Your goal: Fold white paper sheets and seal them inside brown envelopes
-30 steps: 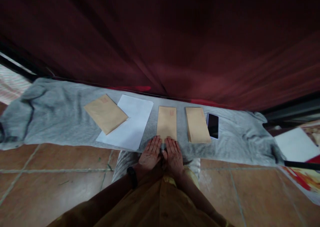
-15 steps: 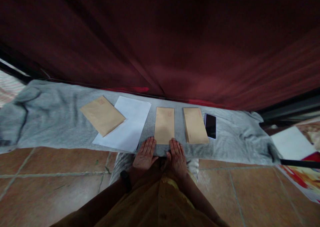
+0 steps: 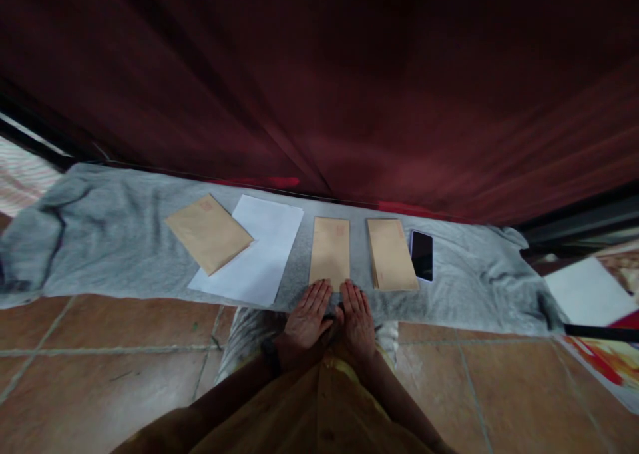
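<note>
Left hand (image 3: 308,315) is now resting further inward on the middle envelope's near edge (image 3: 329,253) than half a second ago; right hand (image 3: 358,317) is staying by its right corner. Each grip is lying flat, fingers straight. Envelope is lying near the cloth-covered counter's (image 3: 466,277) front edge.

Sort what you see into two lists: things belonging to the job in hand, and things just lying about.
Job in hand:
middle envelope, left hand and right hand at its near edge;
probably also the envelope stack, angled envelope and white paper.

Lying about, seemingly:
phone beside the stack;
white flat thing at far right.
</note>
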{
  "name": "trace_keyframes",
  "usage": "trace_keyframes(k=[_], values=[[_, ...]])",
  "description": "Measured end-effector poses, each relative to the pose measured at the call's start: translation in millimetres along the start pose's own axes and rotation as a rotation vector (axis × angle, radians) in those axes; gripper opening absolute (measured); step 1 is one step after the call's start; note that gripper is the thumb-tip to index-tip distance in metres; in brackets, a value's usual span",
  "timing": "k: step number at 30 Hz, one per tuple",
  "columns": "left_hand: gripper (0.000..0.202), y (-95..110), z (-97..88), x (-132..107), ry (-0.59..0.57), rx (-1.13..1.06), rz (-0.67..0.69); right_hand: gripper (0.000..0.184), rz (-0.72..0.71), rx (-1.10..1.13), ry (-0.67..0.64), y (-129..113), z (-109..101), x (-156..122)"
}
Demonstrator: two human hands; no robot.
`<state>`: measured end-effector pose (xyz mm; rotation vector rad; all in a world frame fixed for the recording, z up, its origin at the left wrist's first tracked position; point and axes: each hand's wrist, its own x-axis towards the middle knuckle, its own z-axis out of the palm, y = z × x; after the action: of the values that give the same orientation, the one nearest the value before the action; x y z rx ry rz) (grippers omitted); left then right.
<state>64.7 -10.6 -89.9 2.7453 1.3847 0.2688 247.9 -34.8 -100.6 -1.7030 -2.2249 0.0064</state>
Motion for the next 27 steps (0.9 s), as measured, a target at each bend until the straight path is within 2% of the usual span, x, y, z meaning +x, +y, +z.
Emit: trace_keyframes(k=[6,11,17,23,27], values=[[0.072,-2.4,3.4,-0.6,-0.05,-0.037,-0.011,0.057,0.019,0.028,-0.05,-8.2,-5.6,6.9],[0.068,1.8,4.7,1.5,-0.035,-0.042,-0.024,0.054,-0.037,0.09,-0.13,-19.9,-6.2,15.4],[0.07,2.8,5.7,1.1,-0.023,0.017,-0.005,0.056,-0.04,0.086,-0.113,-18.0,-2.1,12.0],[0.083,-6.9,-0.2,-5.6,-0.109,0.015,-0.016,0.057,-0.051,0.07,-0.087,-14.2,-2.0,8.7],[0.083,-11.8,-4.1,-9.2,-0.122,0.032,-0.014,0.056,-0.046,0.073,-0.075,-11.8,-3.0,6.8]])
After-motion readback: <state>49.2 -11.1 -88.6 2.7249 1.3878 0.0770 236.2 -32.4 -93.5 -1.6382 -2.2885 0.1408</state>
